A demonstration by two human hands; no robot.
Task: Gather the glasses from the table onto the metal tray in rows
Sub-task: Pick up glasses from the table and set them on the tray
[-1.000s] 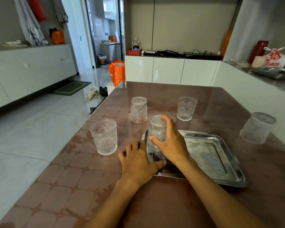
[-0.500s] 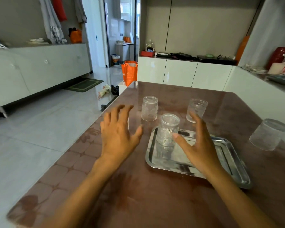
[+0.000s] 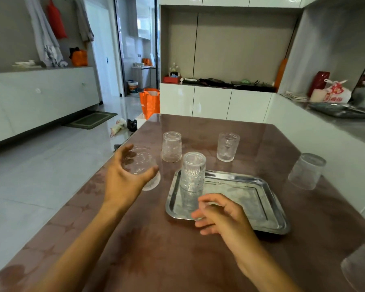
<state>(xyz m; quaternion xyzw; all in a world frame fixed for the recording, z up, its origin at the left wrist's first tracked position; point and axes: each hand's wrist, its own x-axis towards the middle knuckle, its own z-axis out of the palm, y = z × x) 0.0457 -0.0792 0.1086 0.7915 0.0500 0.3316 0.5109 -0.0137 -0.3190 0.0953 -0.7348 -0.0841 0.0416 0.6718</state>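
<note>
A metal tray (image 3: 243,198) lies on the brown table (image 3: 177,256). One ribbed glass (image 3: 193,171) stands upside down in the tray's far left corner. My left hand (image 3: 122,180) curls around a patterned glass (image 3: 140,163) that stands on the table left of the tray, thumb and fingers on its sides. My right hand (image 3: 223,216) hovers over the tray's near left corner, fingers loosely apart and holding nothing. Beyond the tray are an upside-down glass (image 3: 171,146) and an upright glass (image 3: 228,146). Another upside-down glass (image 3: 307,171) stands to the right.
A further glass (image 3: 360,268) shows at the bottom right edge of view. The table's left edge drops to a tiled floor. A white counter (image 3: 325,131) runs close along the table's right side. An orange bag (image 3: 149,102) stands past the far edge.
My right hand let go of the ribbed glass on the tray and drew back toward me. My left hand reached forward and closed around the patterned glass on the left.
</note>
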